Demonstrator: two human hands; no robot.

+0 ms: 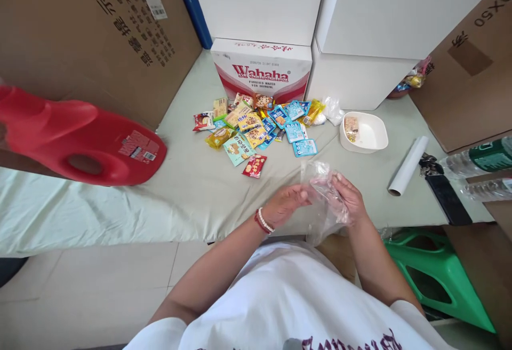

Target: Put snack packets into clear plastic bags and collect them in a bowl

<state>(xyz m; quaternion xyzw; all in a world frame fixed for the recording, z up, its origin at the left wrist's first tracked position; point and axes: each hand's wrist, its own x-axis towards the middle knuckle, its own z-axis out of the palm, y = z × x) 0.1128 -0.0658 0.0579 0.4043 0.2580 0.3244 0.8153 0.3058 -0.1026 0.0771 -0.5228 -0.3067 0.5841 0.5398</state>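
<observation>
A crumpled clear plastic bag (328,200) hangs in front of my body, above the table's near edge. My right hand (350,196) is closed on its right side, with the film bunched between thumb and fingers. My left hand (285,204), wearing a white beaded bracelet and a red band, grips the bag's left side; its fingertips are partly covered by the film. Beyond the hands lies a pile of small wrapped snacks (250,121), with a red packet (255,166) closest to me. A white plastic bowl (373,132) right of the pile contains a wrapped snack (352,127).
A red jug (100,142) lies at the left. A Wahaha carton (262,70) and white boxes stand behind the snacks. On the right are a white roll (408,166), keys (431,165), a black phone-like object (447,199) and plastic bottles (490,155). A green stool (440,275) sits below.
</observation>
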